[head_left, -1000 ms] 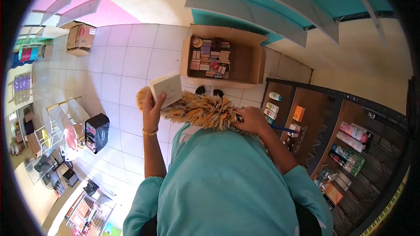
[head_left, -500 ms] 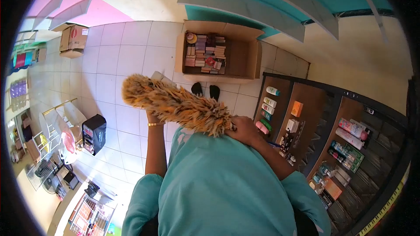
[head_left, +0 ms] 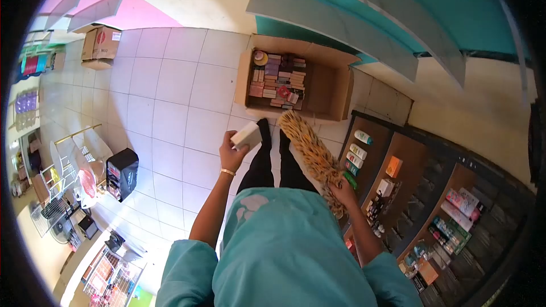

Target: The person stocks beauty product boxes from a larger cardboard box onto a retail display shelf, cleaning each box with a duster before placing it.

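Observation:
A small pale box [head_left: 247, 136] is gripped in my left hand [head_left: 232, 150], out over the tiled floor in front of my legs. My right hand [head_left: 343, 192] is closed around a fluffy orange-brown duster [head_left: 307, 143]. The duster slants up and left from that hand, its tip near the front side of a large open cardboard carton [head_left: 346, 94]. Several small boxes [head_left: 278, 79] lie packed in the carton's left part, with a round yellow-lidded container [head_left: 260, 58] in its far left corner.
Dark shelving [head_left: 372, 122] at the right holds bottles [head_left: 358, 150] and an orange box [head_left: 393, 166]. Pale shelves [head_left: 341, 23] jut from the teal wall ahead. At the left stand a black display box [head_left: 122, 174], a closed carton [head_left: 102, 44] and a wire rack [head_left: 62, 193].
The duster has swung from lying across my front to my right side, pointing forward. My left hand, hidden behind it before, now shows holding the pale box.

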Tool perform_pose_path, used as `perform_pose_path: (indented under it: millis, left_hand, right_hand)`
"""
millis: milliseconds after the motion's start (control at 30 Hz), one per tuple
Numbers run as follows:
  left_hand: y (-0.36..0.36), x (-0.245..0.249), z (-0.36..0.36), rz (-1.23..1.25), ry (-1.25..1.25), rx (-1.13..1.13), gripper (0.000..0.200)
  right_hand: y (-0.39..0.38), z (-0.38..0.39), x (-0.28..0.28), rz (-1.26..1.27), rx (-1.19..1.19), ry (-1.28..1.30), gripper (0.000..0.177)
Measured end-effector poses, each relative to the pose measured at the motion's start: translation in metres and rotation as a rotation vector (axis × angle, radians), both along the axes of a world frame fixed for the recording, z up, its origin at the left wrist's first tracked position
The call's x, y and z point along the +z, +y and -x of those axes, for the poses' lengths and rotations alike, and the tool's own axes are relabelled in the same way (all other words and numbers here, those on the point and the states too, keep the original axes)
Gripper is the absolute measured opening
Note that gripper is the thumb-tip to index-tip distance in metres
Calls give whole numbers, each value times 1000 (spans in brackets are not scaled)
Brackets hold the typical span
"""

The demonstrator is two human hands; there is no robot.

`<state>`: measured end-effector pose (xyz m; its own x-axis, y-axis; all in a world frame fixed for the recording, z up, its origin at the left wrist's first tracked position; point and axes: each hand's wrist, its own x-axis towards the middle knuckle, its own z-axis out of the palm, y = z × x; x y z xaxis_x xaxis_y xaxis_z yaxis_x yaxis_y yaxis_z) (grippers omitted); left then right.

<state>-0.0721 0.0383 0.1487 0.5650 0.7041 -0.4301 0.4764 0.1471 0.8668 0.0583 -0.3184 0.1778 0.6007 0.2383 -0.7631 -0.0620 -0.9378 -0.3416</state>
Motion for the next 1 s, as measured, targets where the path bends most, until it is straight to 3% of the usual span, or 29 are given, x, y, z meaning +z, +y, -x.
perform_pose_path:
  millis: [100,133,167,267,467,700,833,867,1000]
  left_hand:
    - [4,-35,-17,-251,63,-212,39]
    - [7,-44,-27,-474,86,-318,35]
    - [10,-55,-33,-448,100,-338,34]
    - [18,-116,-55,-382,151,-382,32]
    - [33,-240,-98,-417,161,-315,36]
    - [34,-389,-114,-414,305,-439,37]
    - [31,-437,-102,-516,638,-684,38]
    - [33,-448,-101,-440,711,-734,35]
    - [34,-468,-106,-413,842,-849,37]
  right_hand:
    - [-1,11,5,-155,-77,-87,53]
    - [-12,17,-12,-56,-119,50,52]
    - [-25,24,-28,56,-162,195,52]
    - [5,32,-34,-53,-289,104,52]
    - [10,23,-94,-4,-441,457,57]
    - [17,4,-132,230,-687,310,57]
    - [1,0,-150,148,-820,303,58]
    - [3,-4,-153,115,-855,316,58]
    - [-5,-8,-163,285,-842,326,59]
